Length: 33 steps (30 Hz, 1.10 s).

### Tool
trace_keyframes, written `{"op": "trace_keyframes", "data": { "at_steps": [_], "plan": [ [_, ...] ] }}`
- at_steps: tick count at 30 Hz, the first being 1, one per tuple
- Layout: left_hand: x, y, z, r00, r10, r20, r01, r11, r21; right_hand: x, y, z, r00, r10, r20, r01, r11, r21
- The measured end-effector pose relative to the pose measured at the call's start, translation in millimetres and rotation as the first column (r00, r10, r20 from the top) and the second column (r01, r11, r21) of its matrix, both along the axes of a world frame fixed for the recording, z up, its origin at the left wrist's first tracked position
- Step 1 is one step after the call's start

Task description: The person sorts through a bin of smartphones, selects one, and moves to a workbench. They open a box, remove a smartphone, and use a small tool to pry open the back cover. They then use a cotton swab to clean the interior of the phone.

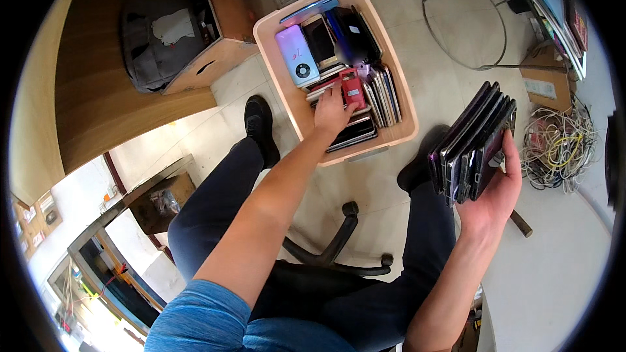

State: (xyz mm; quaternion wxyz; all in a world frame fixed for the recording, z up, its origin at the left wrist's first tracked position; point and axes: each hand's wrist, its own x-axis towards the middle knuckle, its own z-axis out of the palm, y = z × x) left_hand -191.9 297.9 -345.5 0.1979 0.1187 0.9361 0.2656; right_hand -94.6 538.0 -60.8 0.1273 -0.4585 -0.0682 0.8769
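Observation:
Between my feet stands a peach plastic bin (407,107) packed with smartphones. My left hand (334,112) reaches into its middle, fingers and thumb spread against the upright phones there. Just beyond the thumb lies a red phone-shaped piece (353,89). A violet-blue phone (297,55) leans at the bin's left, and a row of phones on edge (383,94) fills its right side. Outside the bin, my right hand (492,189) is closed round a stack of dark smartphones (471,143), held tilted with their edges up. My left fingertips are partly hidden among the phones.
A wooden cabinet at the left holds a grey bag (153,45). Black chair legs (332,244) stand between my knees. To the right are a tangle of cables (561,146), a cardboard box (546,81) and a pale tabletop (548,267). A looped cable (466,65) lies on the floor.

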Motion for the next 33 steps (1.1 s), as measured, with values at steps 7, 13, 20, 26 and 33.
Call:
{"op": "trace_keyframes", "data": {
  "at_steps": [7,13,20,26,33],
  "plan": [
    [-2,18,-25,0.891,0.386,0.237,-0.387,0.921,-0.044,2,5,-2,1.0,0.011,-0.022,-0.012,1.0,-0.008],
    [-12,-3,-26,0.937,0.332,0.108,-0.334,0.943,-0.002,0,4,1,1.0,0.003,0.006,-0.003,1.0,-0.021],
    [-8,6,-26,0.892,0.426,0.154,-0.433,0.901,0.013,6,8,-6,1.0,-0.01,0.027,0.011,0.999,-0.038],
    [-16,-33,-17,0.907,0.421,-0.023,-0.41,0.893,0.183,7,7,-1,0.999,-0.008,-0.036,0.006,0.998,-0.067],
    [-50,-30,-3,0.765,0.59,-0.257,-0.521,0.803,0.29,5,5,3,0.993,-0.074,0.095,0.081,0.994,-0.068]
  ]
}}
